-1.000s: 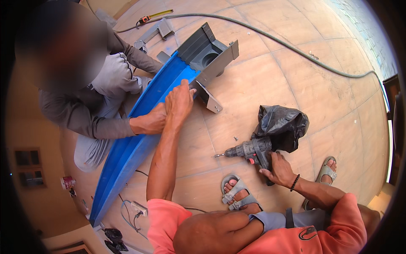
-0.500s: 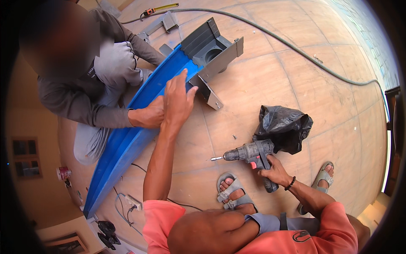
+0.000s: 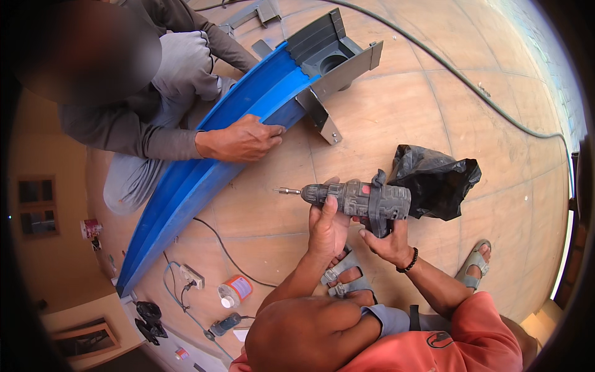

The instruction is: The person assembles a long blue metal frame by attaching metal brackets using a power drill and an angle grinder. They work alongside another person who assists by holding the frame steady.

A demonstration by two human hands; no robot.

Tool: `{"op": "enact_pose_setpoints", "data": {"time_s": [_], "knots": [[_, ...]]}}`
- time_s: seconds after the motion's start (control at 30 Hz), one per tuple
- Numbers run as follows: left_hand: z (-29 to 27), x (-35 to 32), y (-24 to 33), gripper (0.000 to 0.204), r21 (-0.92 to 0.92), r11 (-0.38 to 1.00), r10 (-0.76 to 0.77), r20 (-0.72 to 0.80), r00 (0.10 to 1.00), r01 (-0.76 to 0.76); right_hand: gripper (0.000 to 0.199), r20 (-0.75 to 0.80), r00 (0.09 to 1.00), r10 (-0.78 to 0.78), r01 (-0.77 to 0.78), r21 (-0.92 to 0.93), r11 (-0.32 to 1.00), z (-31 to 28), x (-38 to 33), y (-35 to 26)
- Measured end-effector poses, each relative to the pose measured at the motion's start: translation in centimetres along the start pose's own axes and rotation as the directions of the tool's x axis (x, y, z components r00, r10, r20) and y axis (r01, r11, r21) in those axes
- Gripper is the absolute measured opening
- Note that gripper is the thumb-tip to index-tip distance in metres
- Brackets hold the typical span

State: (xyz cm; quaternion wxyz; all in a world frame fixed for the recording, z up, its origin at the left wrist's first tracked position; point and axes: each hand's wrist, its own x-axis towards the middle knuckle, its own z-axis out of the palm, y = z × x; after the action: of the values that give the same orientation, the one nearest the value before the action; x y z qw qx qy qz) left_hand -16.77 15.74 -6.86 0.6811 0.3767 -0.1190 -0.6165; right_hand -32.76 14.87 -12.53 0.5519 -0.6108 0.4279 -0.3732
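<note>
A dark, dusty cordless drill (image 3: 359, 197) is in both my hands, its bit pointing left. My right hand (image 3: 393, 245) is wrapped round the handle. My left hand (image 3: 327, 228) grips the front of it by the chuck, thumb up along the side. Left of the drill lies a long blue gutter (image 3: 180, 193), with a grey gutter outlet piece (image 3: 344, 67) at its far end. A metal bracket (image 3: 322, 118) sticks out from the gutter's near side. A co-worker's closed hand (image 3: 243, 140) rests at the gutter's near edge.
A black plastic bag (image 3: 443, 180) lies right of the drill. A grey hose (image 3: 446, 65) curves across the tiled floor. Lower left are a power strip (image 3: 191, 276), an orange-labelled bottle (image 3: 235, 290) and a thin black cable (image 3: 226, 251). The co-worker (image 3: 133, 133) crouches behind the gutter.
My left hand has come away from the co-worker's hand and gutter, down onto the drill's chuck. The drill has been raised and turned slightly. The co-worker's hand has shifted a little right.
</note>
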Motion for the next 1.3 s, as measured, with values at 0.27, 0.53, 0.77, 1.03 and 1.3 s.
{"op": "enact_pose_setpoints", "data": {"time_s": [0.27,0.53,0.77,1.03,1.3], "knots": [[2.8,2.3,2.5,0.046,0.183,0.979,-0.097,0.032,0.995,0.09,0.081,0.149,0.972,0.181,-0.231,0.741,0.631,1.1,1.2,-3.5],[0.4,4.8,6.5,0.05,0.732,0.667,-0.083,0.253,0.964,-0.135,0.053,0.14,0.951,0.274,-0.279,0.769,0.575,2.5,2.1,-3.9],[-0.9,15.0,13.5,0.054,0.714,-0.58,0.307,0.637,0.707,-0.392,0.041,-0.018,0.958,0.287,-0.191,0.708,0.68,4.7,4.0,-4.3],[0.4,17.5,12.2,0.04,0.767,-0.618,0.233,0.387,0.892,-0.172,0.044,-0.19,0.926,0.327,-0.114,0.684,0.72,6.1,5.1,-5.6],[0.2,17.6,11.7,0.033,0.747,-0.639,0.266,0.436,0.86,-0.181,0.046,-0.25,0.92,0.303,-0.082,0.633,0.77,7.6,5.8,-5.1]]}}
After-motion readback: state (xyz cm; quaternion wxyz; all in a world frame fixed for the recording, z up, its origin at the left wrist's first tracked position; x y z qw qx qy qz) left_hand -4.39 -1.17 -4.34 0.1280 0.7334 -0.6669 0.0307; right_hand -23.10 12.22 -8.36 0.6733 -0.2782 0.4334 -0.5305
